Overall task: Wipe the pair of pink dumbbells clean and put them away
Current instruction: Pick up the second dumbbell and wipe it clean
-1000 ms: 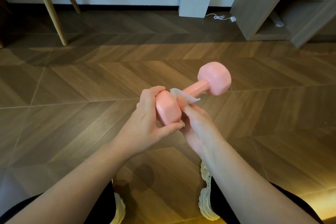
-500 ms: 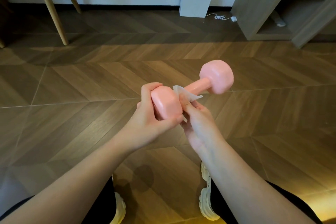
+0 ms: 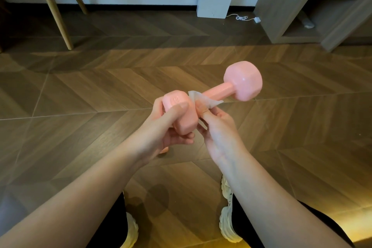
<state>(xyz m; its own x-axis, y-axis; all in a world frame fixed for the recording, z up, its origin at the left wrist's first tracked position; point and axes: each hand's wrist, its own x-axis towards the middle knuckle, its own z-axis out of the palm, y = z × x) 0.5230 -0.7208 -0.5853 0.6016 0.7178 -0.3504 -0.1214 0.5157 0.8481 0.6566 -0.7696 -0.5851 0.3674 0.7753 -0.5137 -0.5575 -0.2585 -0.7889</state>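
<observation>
Left hand [image 3: 161, 127] gripping pink dumbbell [image 3: 217, 91] (near head), right hand [image 3: 219, 127] pinching white wipe [image 3: 203, 99] at handle

Herringbone wood floor [image 3: 80, 90]: white box [image 3: 214, 2], cable [image 3: 241, 18], shelf unit [image 3: 281, 6].

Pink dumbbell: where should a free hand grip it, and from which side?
Probably the bare handle just short of the far head, wrapped from above: it is slim, and the left hand covers the near head while the right hand pinches the wipe beside it.

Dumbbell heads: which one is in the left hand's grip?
The near head, lower left, its embossed end face toward the camera; the left hand curls round it. The far head juts free past the wipe.
</observation>
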